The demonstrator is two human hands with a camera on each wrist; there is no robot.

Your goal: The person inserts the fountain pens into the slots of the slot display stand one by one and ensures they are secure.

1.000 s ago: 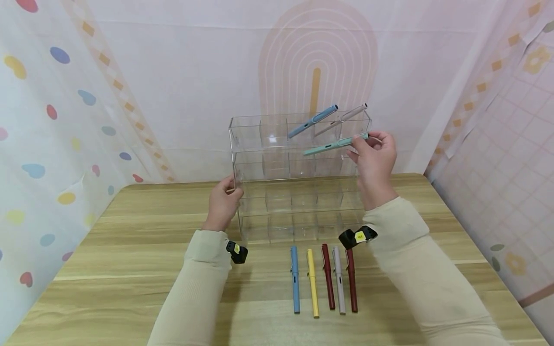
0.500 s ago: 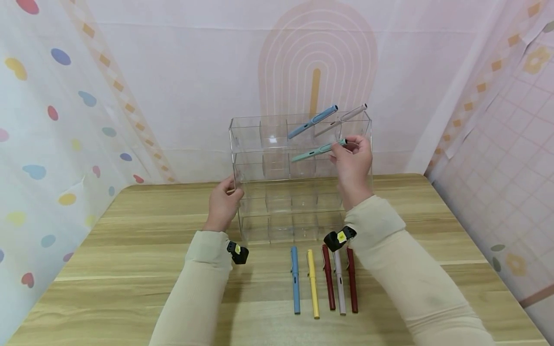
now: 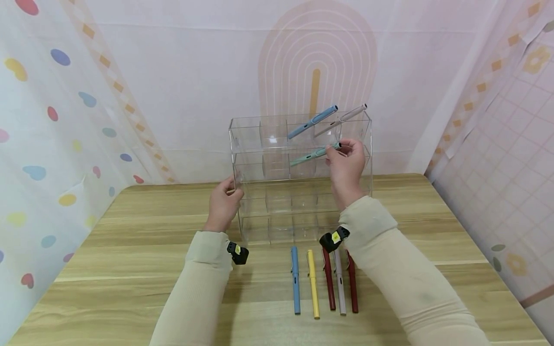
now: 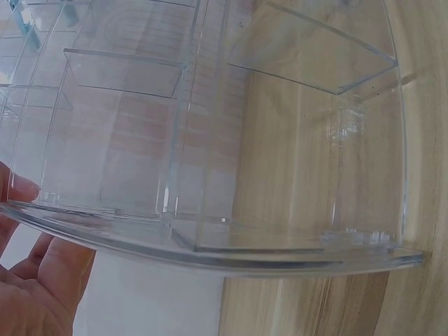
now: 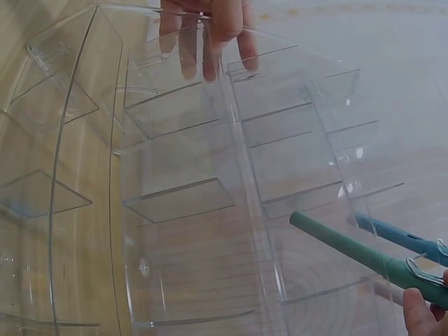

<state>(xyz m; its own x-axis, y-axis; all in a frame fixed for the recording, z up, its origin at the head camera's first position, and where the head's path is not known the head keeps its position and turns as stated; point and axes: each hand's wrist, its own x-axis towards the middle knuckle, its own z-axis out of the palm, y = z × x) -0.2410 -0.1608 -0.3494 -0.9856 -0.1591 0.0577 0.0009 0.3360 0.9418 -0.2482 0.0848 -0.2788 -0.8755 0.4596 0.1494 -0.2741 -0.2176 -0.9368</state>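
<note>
A clear acrylic tiered rack (image 3: pixel 277 180) with dividers stands upright on the table. My left hand (image 3: pixel 222 204) grips its left side panel, thumb in front; the left wrist view shows fingers (image 4: pixel 63 273) around the panel edge. My right hand (image 3: pixel 347 168) pinches a mint green pen (image 3: pixel 312 156) near its clipped cap end. The pen slants down to the left, its lower end overlapping the second tier's middle compartments. In the right wrist view that pen (image 5: pixel 350 248) lies close to the rack's front. A blue pen (image 3: pixel 313 121) and a pale grey pen (image 3: pixel 339 120) lean in the top tier.
On the wooden table (image 3: pixel 143 240), in front of the rack, lie a blue pen (image 3: pixel 295 283), a yellow pen (image 3: pixel 313 286), a dark red pen (image 3: pixel 330 283), a lilac pen (image 3: pixel 340 288) and another dark red pen (image 3: pixel 352 288). A patterned curtain (image 3: pixel 195 96) hangs behind.
My right hand has moved left and slightly down with the mint green pen, bringing its lower end to the second tier. My left hand has stayed on the rack's side.
</note>
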